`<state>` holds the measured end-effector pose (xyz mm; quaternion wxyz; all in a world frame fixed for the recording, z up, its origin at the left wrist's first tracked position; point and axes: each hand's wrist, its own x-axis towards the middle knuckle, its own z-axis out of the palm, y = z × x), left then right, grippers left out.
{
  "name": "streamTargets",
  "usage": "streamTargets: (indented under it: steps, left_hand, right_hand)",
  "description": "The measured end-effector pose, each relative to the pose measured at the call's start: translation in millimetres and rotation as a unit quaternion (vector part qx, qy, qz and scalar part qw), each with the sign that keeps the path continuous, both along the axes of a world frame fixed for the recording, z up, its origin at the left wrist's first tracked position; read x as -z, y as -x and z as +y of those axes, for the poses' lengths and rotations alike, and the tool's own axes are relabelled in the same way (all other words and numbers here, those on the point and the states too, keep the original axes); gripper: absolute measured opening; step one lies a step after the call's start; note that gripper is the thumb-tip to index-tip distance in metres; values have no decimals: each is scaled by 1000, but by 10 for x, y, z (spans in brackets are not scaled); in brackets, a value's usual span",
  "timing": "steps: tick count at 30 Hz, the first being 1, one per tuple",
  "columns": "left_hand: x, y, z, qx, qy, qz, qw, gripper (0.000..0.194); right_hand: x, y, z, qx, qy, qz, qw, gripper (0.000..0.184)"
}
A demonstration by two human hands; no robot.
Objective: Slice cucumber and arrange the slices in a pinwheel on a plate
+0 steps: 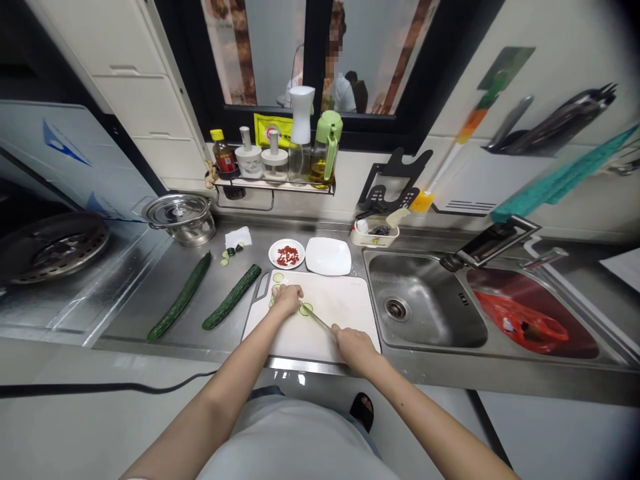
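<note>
Head view: right hand (355,347), closed around the handle of a kitchen knife (321,323), over the near right part of the white cutting board (345,297). Blade: long axis slanting far and left, tip at one cucumber slice (306,309), mid-board. Left hand (286,300): nearer that slice, just left of it, fingers bent; grip cannot be told. Further slices (278,277): by the board's far left corner.

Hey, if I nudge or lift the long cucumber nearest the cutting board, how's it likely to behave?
The cucumber should probably feel stiff, given its thick, straight body. Its long, rounded shape suggests it could roll on the smooth metal counter. The rough-looking skin may make it less slippery.
</note>
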<state>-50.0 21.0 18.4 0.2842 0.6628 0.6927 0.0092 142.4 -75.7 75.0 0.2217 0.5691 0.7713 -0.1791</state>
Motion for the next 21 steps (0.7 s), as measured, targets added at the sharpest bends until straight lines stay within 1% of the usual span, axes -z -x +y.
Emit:
streamTargets:
  steps: [6, 13, 17, 21]
  left_hand:
    - [-20, 3, -6, 1, 0, 2, 1000, 18]
    - [-40, 10, -18, 2, -2, -1, 1000, 16]
    - [-60, 7, -31, 2, -3, -2, 1000, 16]
    - [-70, 8, -34, 1, -4, -4, 1000, 15]
  right_hand:
    - [-3, -3, -8, -7, -13, -2, 1000, 26]
    - [11, -52, -14, -28, -18, 7, 999, 33]
    - [-31, -61, -28, -12, -9, 17, 1000, 34]
    - [-96, -59, -46, 7, 15, 23, 1000, 34]
